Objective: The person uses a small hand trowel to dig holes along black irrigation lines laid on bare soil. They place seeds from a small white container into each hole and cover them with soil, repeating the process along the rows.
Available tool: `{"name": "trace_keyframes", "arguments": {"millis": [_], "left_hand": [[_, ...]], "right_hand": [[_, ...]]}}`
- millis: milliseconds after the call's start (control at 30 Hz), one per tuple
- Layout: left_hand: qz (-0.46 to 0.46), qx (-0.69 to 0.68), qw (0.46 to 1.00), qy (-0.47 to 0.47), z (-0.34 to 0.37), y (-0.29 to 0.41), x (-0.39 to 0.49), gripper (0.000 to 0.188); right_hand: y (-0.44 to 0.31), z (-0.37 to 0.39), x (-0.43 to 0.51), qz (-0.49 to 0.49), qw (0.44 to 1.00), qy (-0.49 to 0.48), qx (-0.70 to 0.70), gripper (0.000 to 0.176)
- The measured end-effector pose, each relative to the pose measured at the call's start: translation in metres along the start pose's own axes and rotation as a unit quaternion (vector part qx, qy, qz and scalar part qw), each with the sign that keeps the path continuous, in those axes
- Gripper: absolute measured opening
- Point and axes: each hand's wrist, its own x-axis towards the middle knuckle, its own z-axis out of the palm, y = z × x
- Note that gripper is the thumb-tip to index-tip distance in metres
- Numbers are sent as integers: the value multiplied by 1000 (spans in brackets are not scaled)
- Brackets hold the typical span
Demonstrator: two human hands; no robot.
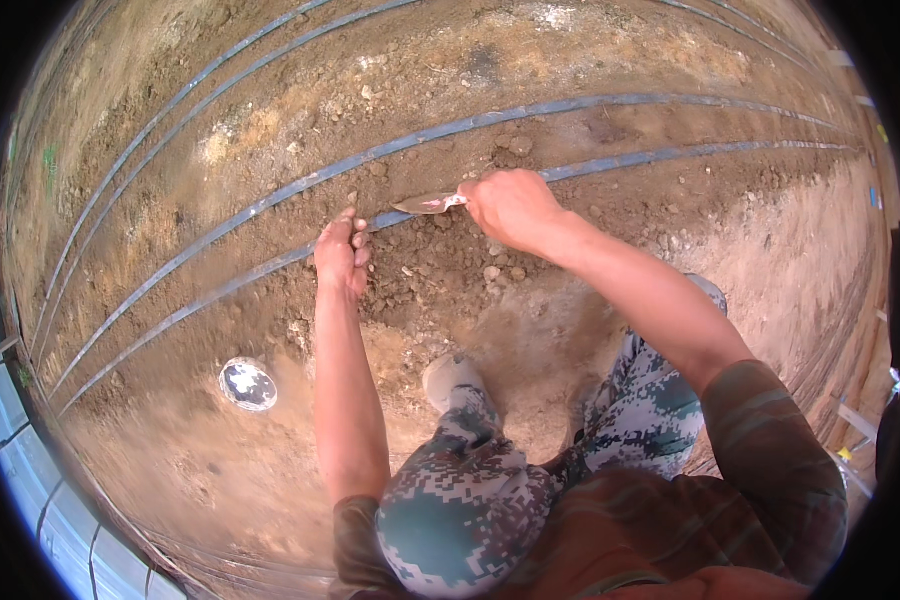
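My right hand (511, 206) grips the handle of a small garden trowel (424, 203), whose pointed metal blade lies nearly flat over the nearest drip tape (391, 219) and the soil beside it. My left hand (343, 251) is just left of the blade, over the same dark flat tape, with its fingers curled; whether it pinches the tape or something small cannot be told. Loose clods of brown soil (435, 259) lie between my hands and my feet.
A second drip tape (420, 136) runs alongside farther out, with another pair (157, 124) beyond. A round container (248, 384) with white and dark contents stands on the ground at left. My shoe (454, 379) is near the loosened soil. Pale panels (37, 465) line the left edge.
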Motion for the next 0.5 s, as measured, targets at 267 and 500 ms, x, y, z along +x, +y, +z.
{"name": "trace_keyframes", "arguments": {"millis": [267, 500], "left_hand": [[14, 230, 973, -15, 32, -10, 23, 10], [155, 529, 834, 7, 44, -23, 49, 19]], "right_hand": [[18, 9, -4, 122, 972, -7, 202, 27], [35, 16, -11, 184, 925, -11, 331, 30]]}}
